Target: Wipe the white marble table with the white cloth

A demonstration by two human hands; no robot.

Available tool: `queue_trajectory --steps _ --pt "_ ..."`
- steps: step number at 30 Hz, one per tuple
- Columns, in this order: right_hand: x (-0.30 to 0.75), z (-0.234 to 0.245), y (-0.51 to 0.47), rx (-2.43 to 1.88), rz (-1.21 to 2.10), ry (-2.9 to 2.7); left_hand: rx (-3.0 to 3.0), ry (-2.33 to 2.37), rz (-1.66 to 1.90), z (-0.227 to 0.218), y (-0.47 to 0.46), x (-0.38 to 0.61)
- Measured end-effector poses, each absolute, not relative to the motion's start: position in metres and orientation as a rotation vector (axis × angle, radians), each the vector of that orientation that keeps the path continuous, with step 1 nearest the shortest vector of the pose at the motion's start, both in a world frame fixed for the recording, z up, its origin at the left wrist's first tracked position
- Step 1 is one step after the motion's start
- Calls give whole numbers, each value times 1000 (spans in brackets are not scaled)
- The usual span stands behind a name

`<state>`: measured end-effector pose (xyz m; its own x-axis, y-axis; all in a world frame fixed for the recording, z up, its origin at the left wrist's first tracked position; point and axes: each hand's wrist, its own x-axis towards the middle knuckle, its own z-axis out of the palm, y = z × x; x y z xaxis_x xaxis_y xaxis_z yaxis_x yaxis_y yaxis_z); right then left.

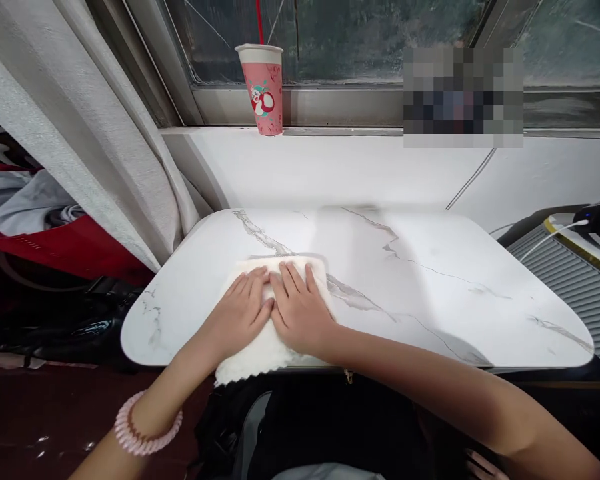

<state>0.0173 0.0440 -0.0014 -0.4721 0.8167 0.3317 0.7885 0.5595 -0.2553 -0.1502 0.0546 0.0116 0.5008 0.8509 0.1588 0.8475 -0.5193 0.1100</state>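
A folded white cloth (260,353) lies on the white marble-look table (430,293), its near edge hanging over the table's front. My left hand (240,312) and my right hand (297,308) rest flat on top of it, side by side and touching, fingers stretched out toward the window. Neither hand grips anything. A pink coiled band (145,433) circles my left wrist.
A pink paper cup with a lid and red straw (263,90) stands on the white window sill behind the table. A grey curtain (80,133) hangs at the left. At the right edge lie a ribbed grey surface (570,280), a white cable and a dark device.
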Motion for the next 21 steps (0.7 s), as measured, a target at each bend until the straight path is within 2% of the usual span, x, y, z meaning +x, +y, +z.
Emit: queue_trajectory --steps 6,8,12,17,21 --pt "-21 -3 101 -1340 93 -2331 2433 1556 -330 37 130 -172" --pt "-29 -3 118 -1376 82 -2317 2347 1518 -417 48 155 -174" --pt "-35 -2 151 -1478 64 -2262 2306 1483 -295 54 194 -175" --pt "-43 -4 185 -1564 37 -2148 2467 1531 133 28 229 -179" --pt "-58 -7 210 -1549 27 -2133 2530 1519 284 14 255 -196"
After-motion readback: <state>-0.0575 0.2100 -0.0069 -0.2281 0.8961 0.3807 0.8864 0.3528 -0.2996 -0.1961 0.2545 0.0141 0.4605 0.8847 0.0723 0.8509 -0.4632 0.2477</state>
